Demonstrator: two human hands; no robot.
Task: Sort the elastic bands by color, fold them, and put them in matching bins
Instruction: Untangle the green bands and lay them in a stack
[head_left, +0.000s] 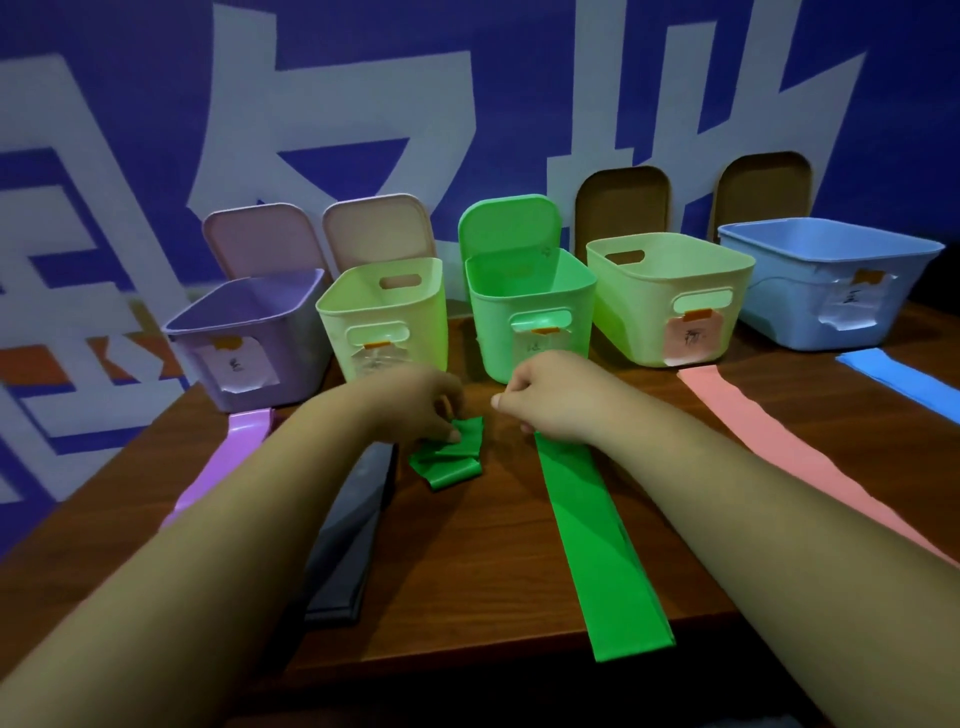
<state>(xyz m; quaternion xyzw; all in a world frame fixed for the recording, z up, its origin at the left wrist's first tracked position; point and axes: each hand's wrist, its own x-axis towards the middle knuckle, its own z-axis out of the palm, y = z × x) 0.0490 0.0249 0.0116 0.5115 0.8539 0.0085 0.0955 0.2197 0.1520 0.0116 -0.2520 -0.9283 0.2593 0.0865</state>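
Note:
A folded green band (449, 457) lies on the wooden table (488, 545) in front of the green bin (530, 312). My left hand (421, 400) pinches its far end with curled fingers. My right hand (545, 395) grips the far end of a long flat green band (592, 545) that runs toward the table's near edge. Other flat bands lie alongside: purple (228, 452) at the left, dark grey (353, 525) under my left forearm, pink (779, 447) and blue (904, 382) at the right.
Five open bins stand in a row at the back: purple (244, 348), pale green (384, 312), green, a second pale green bin (670, 296) and blue (826, 280), each with a paper label. Lids lean against the blue wall behind them.

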